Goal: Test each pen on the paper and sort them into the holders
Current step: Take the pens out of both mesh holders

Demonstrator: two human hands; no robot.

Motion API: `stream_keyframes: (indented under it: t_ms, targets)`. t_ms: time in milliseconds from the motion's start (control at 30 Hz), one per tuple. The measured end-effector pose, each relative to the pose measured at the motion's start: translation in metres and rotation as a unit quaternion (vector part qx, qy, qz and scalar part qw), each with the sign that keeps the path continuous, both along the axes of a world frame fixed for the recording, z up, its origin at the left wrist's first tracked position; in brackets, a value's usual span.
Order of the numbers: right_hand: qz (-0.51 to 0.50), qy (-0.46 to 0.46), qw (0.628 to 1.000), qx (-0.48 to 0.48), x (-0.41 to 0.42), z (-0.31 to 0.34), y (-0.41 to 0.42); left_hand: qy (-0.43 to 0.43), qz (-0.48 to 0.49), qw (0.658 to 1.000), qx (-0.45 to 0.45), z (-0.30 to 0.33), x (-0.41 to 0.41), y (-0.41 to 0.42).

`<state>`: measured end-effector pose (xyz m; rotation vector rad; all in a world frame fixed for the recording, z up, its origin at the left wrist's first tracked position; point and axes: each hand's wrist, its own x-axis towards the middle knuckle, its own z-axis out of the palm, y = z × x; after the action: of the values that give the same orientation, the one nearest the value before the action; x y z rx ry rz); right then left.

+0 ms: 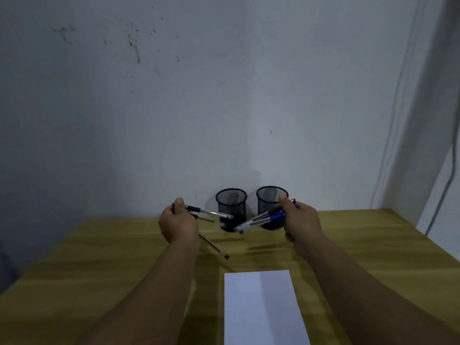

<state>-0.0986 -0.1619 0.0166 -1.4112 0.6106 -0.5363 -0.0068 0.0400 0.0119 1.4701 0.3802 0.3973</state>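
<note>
Two black mesh holders stand at the back of the wooden table against the wall, the left holder (231, 204) and the right holder (270, 202). My left hand (178, 224) grips a bunch of dark pens (211, 214) that fan out to the right and downward, in front of the left holder. My right hand (300, 221) grips a bunch of blue-capped pens (261, 220) pointing left, in front of the right holder. A white sheet of paper (261, 307) lies on the table near me, between my forearms.
The wooden table (99, 257) runs to the pale wall behind the holders. Cables (438, 207) hang down the wall at the far right, past the table's right edge.
</note>
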Motion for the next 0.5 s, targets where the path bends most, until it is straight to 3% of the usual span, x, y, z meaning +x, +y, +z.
stream_keyframes:
  t_ms: [300, 500]
  targets:
    - [0.052, 0.078, 0.992, 0.084, 0.012, -0.047, 0.006, 0.075, 0.027, 0.993, -0.087, -0.044, 0.005, -0.004]
    - [0.062, 0.111, 0.991, 0.048, 0.024, -0.057, -0.007, 0.118, 0.006, 0.99, -0.07, -0.048, 0.02, -0.011]
